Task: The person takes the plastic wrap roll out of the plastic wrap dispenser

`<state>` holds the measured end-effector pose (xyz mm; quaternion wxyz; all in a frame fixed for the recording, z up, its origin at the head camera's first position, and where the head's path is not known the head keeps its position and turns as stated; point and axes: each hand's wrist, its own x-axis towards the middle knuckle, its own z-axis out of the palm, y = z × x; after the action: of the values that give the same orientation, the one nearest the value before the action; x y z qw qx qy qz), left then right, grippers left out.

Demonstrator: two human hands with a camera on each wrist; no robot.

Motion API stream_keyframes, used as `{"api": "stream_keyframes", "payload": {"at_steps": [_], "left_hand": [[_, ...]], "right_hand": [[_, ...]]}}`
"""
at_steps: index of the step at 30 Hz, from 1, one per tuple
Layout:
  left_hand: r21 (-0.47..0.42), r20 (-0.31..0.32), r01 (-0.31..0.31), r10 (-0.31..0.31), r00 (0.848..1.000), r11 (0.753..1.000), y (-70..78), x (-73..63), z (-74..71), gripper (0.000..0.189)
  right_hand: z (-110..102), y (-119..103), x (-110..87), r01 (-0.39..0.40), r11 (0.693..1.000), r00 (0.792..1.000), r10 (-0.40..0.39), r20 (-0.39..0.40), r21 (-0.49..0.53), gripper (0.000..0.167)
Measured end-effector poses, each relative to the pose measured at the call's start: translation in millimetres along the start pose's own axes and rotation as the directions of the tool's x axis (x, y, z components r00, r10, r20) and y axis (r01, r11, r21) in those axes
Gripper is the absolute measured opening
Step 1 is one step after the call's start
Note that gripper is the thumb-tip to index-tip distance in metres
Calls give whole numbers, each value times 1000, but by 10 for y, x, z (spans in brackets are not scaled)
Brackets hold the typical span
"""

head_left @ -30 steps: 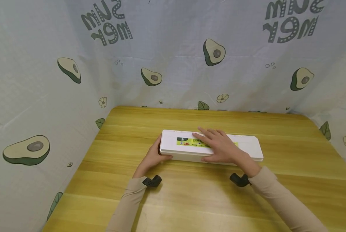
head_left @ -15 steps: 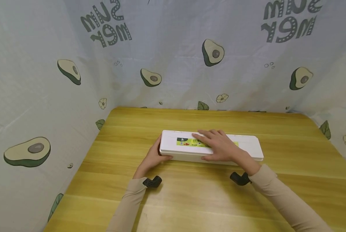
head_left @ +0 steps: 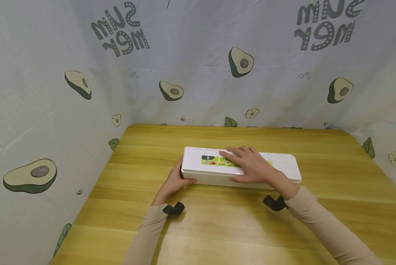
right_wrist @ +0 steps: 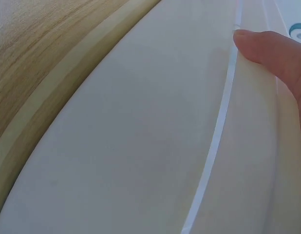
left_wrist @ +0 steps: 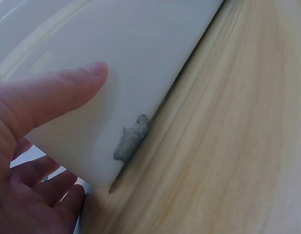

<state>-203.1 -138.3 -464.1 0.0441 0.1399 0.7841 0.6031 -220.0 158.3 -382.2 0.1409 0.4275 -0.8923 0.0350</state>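
Observation:
A long white cling film box (head_left: 284,165) with a yellow-green label (head_left: 214,161) lies on the wooden table, lid side up. My left hand (head_left: 174,180) grips its left end, thumb on the front face and fingers around the end. In the left wrist view, a grey smudged patch (left_wrist: 133,139) marks the box's lower edge beside that thumb. My right hand (head_left: 252,167) holds the box across its middle, fingers over the top and thumb at the front. In the right wrist view the thumb (right_wrist: 262,46) touches the seam below the lid; the other fingers are hidden.
The box stands on a wood-grain table (head_left: 217,224). Behind and to the left hangs a pale curtain (head_left: 198,44) printed with avocados. Black wrist mounts (head_left: 174,209) sit at both sleeve cuffs.
Both hands keep their places on the box. The front face shows slightly taller now, and the background has shifted a little in the view.

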Motion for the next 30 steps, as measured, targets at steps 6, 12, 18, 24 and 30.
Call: {"api": "stream_keyframes", "payload": {"at_steps": [6,12,18,24,30], "left_hand": [[-21,15,-5,5,1000,1000,-39,8,3,103],[-36,14,20,-20,1000,999,-27,6,-9,102],[-57,34,22,-20,999,998,-18,3,-20,102],[-59,45,17,-14,999,998,-17,0,-17,104],[-65,51,7,-4,999,998,0,10,-8,103]], "right_hand": [[-25,13,-45,-19,1000,1000,19,7,-5,83],[-86,35,-92,-30,1000,999,30,-23,-3,82],[-107,47,-161,-52,999,998,52,-25,2,81],[-121,76,-251,-93,996,996,93,-13,-4,82],[-169,137,-354,-129,991,992,129,-9,-19,83]]}}
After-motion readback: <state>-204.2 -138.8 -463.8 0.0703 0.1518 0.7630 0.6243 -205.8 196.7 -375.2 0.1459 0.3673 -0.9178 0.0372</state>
